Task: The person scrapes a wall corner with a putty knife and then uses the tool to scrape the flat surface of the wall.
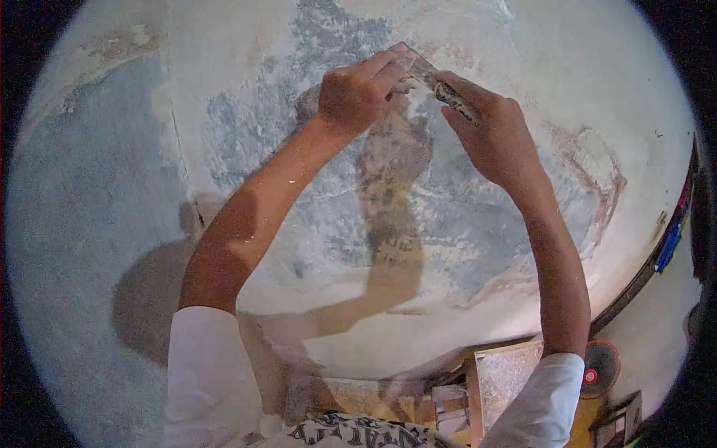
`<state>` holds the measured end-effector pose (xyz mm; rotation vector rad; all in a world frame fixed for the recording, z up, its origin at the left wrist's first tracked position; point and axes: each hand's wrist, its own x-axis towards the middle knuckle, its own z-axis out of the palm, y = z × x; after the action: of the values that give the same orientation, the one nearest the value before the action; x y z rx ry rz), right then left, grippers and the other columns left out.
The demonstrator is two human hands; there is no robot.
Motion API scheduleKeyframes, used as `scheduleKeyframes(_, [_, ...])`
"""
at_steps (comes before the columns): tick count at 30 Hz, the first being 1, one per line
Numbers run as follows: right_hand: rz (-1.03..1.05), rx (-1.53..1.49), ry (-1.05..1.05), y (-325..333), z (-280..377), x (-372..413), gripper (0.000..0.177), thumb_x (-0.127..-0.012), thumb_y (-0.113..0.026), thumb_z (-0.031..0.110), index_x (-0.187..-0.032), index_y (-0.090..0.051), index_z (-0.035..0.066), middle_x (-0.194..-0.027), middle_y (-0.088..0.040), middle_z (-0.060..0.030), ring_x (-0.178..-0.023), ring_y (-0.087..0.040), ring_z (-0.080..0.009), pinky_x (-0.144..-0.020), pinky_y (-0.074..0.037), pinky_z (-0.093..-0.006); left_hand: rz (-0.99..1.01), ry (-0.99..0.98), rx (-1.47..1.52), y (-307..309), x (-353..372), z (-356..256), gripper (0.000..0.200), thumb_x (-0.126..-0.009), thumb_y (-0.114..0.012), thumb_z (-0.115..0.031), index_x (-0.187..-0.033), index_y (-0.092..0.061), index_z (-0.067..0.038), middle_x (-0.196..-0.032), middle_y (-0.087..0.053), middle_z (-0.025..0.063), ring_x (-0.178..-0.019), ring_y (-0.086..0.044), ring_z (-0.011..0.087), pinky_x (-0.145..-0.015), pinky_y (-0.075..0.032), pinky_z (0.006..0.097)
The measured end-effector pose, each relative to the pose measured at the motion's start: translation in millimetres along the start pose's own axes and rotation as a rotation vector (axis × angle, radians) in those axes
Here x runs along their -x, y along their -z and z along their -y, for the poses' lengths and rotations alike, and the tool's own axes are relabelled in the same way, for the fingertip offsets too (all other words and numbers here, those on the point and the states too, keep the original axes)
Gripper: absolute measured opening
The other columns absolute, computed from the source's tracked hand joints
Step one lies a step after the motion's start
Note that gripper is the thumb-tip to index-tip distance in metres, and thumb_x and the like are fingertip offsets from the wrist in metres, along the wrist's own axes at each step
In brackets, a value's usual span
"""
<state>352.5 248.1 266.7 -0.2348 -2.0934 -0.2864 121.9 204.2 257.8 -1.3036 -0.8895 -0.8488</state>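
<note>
A putty knife (423,71) with a flat blade and a worn, plaster-crusted handle is held up against the wall. My right hand (497,134) is closed round its handle, thumb and index finger toward the blade. At the blade's far end, the bent fingers of my left hand (354,92) grip the metal; their exact hold is partly hidden. Behind both hands the wall (321,216) has rough grey patches among whitish plaster. Shadows of my arms and head fall across it.
A vertical crack (176,134) runs down the wall at the left. Peeling brownish plaster (609,183) marks the right side. Below stand a pale board (504,373) and a round black-and-red object (600,368). Something blue (668,250) hangs at the far right.
</note>
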Motion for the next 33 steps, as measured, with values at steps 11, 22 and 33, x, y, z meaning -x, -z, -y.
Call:
scheduleKeyframes(11, [0.048,-0.002,-0.048,4.7,6.7,0.3,0.04,-0.087,-0.062,0.015,-0.127,-0.062,0.015,-0.09,-0.068,-0.0237,-0.081,-0.065,-0.0443,-0.076,-0.055,-0.0502,0.006,0.008,0.002,-2.4,2.7,0.2,0.051,-0.075,-0.076,-0.026,-0.124,-0.065,-0.021,-0.126,-0.065,0.0006,-0.088,-0.072,0.0213,-0.067,-0.06,0.0331])
scheduleKeyframes(22, [0.053,0.044,-0.048,1.9,-0.1,-1.8,0.041,-0.087,-0.062,0.015,-0.128,-0.062,0.015,-0.093,-0.069,-0.0221,-0.083,-0.066,-0.0433,-0.077,-0.055,-0.0506,0.003,0.018,-0.049,-2.1,1.4,1.4,0.05,-0.072,-0.078,-0.027,-0.121,-0.067,-0.022,-0.118,-0.069,0.0005,-0.083,-0.071,0.0218,-0.064,-0.059,0.033])
scheduleKeyframes(33, [0.041,0.012,-0.01,5.9,8.5,-4.2,0.04,-0.087,-0.063,0.015,-0.127,-0.063,0.015,-0.095,-0.069,-0.0231,-0.086,-0.066,-0.0437,-0.078,-0.055,-0.051,-0.001,-0.027,-0.034,1.0,2.4,7.4,0.053,-0.07,-0.076,-0.022,-0.121,-0.064,-0.018,-0.124,-0.065,0.0016,-0.085,-0.071,0.0239,-0.065,-0.059,0.036])
